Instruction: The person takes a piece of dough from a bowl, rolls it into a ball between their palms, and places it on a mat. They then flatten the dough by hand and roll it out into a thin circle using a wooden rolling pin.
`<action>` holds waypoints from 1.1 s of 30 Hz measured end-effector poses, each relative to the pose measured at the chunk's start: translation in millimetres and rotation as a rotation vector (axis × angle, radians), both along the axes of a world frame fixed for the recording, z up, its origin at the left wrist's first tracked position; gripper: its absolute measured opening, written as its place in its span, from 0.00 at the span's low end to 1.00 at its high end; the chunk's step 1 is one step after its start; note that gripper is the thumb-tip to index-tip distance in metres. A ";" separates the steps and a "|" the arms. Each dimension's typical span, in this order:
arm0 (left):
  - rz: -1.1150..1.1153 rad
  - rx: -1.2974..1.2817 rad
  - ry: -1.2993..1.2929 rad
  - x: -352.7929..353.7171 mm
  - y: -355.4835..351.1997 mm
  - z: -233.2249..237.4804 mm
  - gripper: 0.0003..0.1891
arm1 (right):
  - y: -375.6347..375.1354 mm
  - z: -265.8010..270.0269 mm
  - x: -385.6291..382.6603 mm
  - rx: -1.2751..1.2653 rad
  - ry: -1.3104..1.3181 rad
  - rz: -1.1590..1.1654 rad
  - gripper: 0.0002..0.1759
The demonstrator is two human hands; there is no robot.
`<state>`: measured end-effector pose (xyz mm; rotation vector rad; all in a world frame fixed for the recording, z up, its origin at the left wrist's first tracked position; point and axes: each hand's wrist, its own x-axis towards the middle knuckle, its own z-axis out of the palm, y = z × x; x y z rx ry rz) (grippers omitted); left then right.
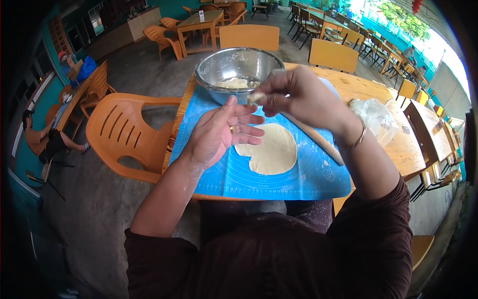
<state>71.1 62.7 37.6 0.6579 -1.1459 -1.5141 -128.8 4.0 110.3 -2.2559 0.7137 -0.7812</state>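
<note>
A small piece of dough (256,97) is pinched between the thumb and fingers of my right hand (301,97), in front of the metal bowl's rim. My left hand (219,128) is open beside it, palm turned up and fingers stretched out, with flour on the skin. Below my hands, a flat round sheet of dough (271,152) with a notch at its left edge lies on the blue baking mat (224,174). The steel bowl (209,82) at the mat's far side contains a lump of dough (233,83). A wooden rolling pin (318,142) lies to the right, partly hidden by my right forearm.
A crumpled clear plastic bag (373,119) rests on the wooden table (343,84) at the right. An orange plastic chair (122,132) stands against the table's left side. Further left, another person (42,134) sits at a bench. More tables and chairs fill the background.
</note>
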 end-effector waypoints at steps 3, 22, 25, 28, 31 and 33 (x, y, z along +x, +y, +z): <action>-0.110 0.026 -0.058 -7.9 7.0 -3.6 0.22 | 32.1 -35.0 -4.9 -0.434 0.073 -0.028 0.07; 0.152 -0.170 -0.244 -31.5 32.7 -47.8 0.18 | 55.2 -97.2 -27.1 0.284 -0.166 -0.119 0.11; 0.132 -0.096 -0.430 -32.0 36.0 -42.4 0.16 | 48.9 -106.1 -26.4 0.176 -0.087 -0.142 0.10; 0.224 -0.130 -0.591 -26.9 28.0 -54.6 0.14 | 46.0 -115.2 -19.6 0.076 -0.030 -0.051 0.11; 0.370 -0.102 -0.761 -11.6 19.9 -61.6 0.11 | 46.1 -115.4 -18.0 -0.081 0.028 -0.092 0.13; 0.435 -0.094 -0.796 -8.6 20.0 -61.0 0.11 | 46.7 -103.5 -27.5 -0.120 0.023 -0.216 0.13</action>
